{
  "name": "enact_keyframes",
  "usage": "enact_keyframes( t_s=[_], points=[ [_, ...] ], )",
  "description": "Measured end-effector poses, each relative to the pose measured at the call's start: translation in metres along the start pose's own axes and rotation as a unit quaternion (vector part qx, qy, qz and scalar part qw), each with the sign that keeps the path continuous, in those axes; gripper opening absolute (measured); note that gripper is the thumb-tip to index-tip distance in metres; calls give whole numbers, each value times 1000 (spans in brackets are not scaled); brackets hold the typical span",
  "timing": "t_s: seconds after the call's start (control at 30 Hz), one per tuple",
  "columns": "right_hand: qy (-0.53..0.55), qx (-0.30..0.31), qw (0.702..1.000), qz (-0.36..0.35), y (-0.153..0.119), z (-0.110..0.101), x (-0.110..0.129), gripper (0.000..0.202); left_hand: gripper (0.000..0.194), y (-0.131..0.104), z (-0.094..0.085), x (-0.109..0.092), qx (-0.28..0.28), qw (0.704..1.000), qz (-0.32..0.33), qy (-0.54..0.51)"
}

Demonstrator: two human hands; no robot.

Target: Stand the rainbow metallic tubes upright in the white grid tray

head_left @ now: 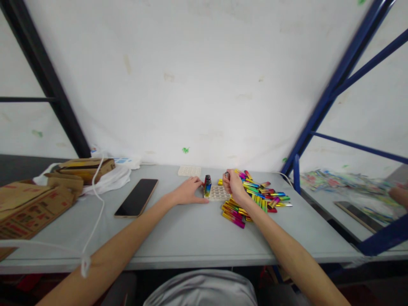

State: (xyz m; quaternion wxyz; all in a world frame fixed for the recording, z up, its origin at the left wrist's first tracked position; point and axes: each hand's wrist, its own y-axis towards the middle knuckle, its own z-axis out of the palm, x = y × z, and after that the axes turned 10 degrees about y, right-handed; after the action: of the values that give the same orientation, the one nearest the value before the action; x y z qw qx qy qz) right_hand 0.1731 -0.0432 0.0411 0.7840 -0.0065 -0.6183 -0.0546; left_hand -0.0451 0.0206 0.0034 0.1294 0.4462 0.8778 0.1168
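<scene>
On the grey table a white tray (218, 194) with rows of round holes lies between my hands. A few shiny lighters (208, 187) with dark tops stand upright at its left end. My left hand (190, 191) rests against that end, thumb and fingers apart, holding nothing. Over the tray's right end, my right hand (233, 185) is closed around a lighter (227, 174); only its dark metallic top shows. Right beside that hand spreads a loose pile of shiny multicoloured lighters (264, 197), partly hidden by my right wrist.
A second white holed tray (189, 171) lies by the wall. To the left are a phone (137, 198), opened cardboard boxes (35, 204), white plastic bags and a hanging white cable (101, 199). A blue metal frame (318, 104) stands at right, with another phone (358, 216) beyond it.
</scene>
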Motion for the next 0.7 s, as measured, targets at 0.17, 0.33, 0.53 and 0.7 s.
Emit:
enact_keyframes(
  t_s=[0.17, 0.33, 0.53, 0.7],
  points=[
    [-19, 7, 1000, 7, -2, -1, -3, 34, 65, 0, 0, 0, -3, 1000, 2, -2],
    [-34, 15, 999, -9, 2, -3, -10, 38, 65, 0, 1, 2, -8, 1000, 3, 1],
    [-218, 13, 965, -143, 5, -12, -10, 63, 64, 0, 0, 1, -5, 1000, 2, -6],
    [-368, 50, 879, -298, 0, -15, -2, 41, 64, -1, -2, 0, 0, 1000, 1, -5]
  ],
)
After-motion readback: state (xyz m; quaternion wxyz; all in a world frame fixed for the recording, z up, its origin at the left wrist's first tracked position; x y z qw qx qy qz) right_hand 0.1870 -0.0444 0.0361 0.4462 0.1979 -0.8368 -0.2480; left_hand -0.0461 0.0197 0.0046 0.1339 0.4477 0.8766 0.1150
